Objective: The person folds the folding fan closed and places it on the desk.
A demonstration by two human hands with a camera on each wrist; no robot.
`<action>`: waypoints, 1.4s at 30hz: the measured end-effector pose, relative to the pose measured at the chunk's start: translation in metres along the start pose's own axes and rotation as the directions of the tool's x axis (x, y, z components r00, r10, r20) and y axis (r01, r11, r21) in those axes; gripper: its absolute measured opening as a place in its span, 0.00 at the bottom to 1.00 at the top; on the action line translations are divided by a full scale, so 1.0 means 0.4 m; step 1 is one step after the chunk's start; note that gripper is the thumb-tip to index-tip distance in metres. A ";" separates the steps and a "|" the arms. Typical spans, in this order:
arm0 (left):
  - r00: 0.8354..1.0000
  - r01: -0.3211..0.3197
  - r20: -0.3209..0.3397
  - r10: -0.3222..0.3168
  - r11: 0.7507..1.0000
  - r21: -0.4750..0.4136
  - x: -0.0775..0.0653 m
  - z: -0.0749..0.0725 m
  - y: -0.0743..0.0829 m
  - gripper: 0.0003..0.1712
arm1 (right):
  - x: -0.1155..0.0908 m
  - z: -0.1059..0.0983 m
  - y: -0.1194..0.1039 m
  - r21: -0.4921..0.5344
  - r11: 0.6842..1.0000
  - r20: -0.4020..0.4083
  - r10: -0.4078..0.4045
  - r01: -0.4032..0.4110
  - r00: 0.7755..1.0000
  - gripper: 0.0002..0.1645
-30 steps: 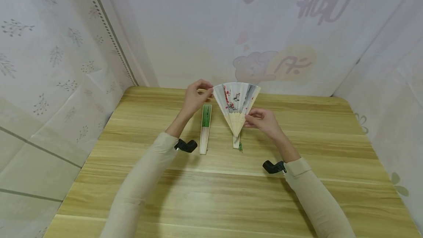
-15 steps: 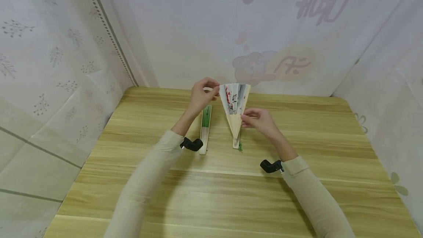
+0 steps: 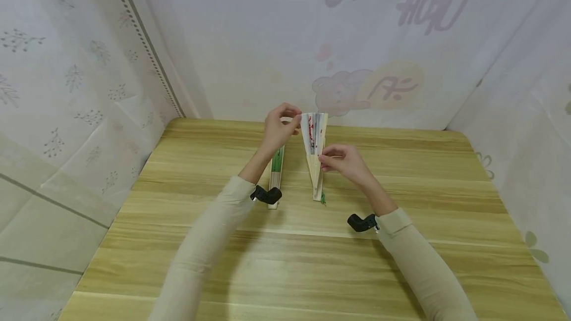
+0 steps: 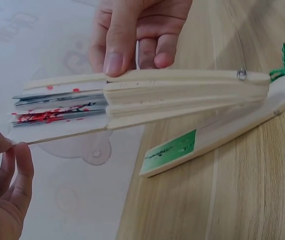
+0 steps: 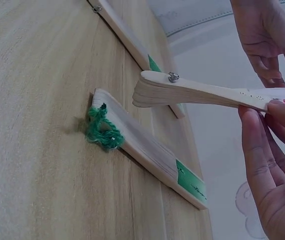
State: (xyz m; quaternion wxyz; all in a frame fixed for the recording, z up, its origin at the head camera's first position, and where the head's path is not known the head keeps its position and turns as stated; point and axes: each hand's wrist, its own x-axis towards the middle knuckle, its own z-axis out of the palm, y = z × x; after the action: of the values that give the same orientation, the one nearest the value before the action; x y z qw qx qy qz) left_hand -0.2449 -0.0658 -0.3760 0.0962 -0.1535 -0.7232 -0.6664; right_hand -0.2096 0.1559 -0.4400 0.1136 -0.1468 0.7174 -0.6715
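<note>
A folding fan with a white leaf, red blossom print and pale wooden ribs is held up over the table, drawn into a narrow wedge. My left hand pinches the upper left corner of its leaf. On the other side, my right hand pinches the right outer rib between thumb and fingers. Beneath it lies a folded green-and-wood fan with a green tassel at its pivot end. Another folded green fan lies to the left, partly covered by my left forearm and wrist camera.
The fans are above and on a wood-grain table. A printed white cloth hangs just behind its far edge, with more patterned cloth at the left side. A black wrist camera sticks out from each sleeve.
The held fan has narrowed from a wide spread to a slim wedge. My left hand has moved right, bringing its corner closer; my right hand has shifted slightly left.
</note>
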 end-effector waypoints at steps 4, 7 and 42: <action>1.000 -0.012 -0.009 0.012 1.000 -0.005 0.013 0.005 -0.038 0.08 | 0.001 0.001 -0.002 -0.011 1.000 0.008 0.003 -0.003 1.000 0.11; 1.000 -0.014 -0.017 0.014 1.000 0.001 0.015 0.005 -0.048 0.07 | -0.001 0.000 -0.003 -0.010 1.000 0.014 0.001 -0.001 1.000 0.11; 0.998 0.055 0.004 -0.055 0.997 -0.051 0.003 0.018 -0.066 0.10 | -0.006 -0.001 -0.013 -0.077 0.993 0.224 -0.066 0.085 0.972 0.10</action>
State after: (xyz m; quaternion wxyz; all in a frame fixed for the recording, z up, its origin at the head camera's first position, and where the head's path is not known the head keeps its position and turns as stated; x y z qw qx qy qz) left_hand -0.2548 -0.0602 -0.4011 0.0730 -0.1369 -0.7100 -0.6869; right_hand -0.2072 0.1571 -0.4350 0.1605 -0.2524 0.7224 -0.6234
